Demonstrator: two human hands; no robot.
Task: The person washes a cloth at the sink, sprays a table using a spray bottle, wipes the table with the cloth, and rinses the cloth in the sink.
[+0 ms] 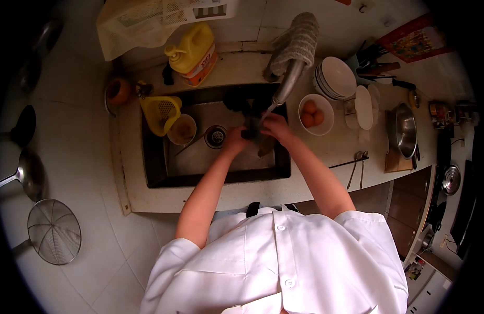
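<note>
Both my hands are down in the sink point(192, 168), under the faucet point(289, 86), from which water seems to run. My left hand point(235, 139) has its fingers curled at a dark item point(251, 131) whose shape I cannot make out. On the other side of that item is my right hand point(275, 127), fingers bent round its upper edge beside the stream. A brownish piece point(265, 147) lies below my hands. The drain point(216, 136) is just left of my left hand. A bowl point(182, 130) and a yellow strainer basket point(161, 112) are at the sink's left.
Right of the sink are a bowl point(316, 99) with several eggs point(311, 114), stacked plates point(337, 78), spoons point(358, 156) and a metal basin point(405, 131). Behind it stands a yellow jug point(193, 55). A ladle point(31, 174) and wire skimmer point(54, 231) hang at left.
</note>
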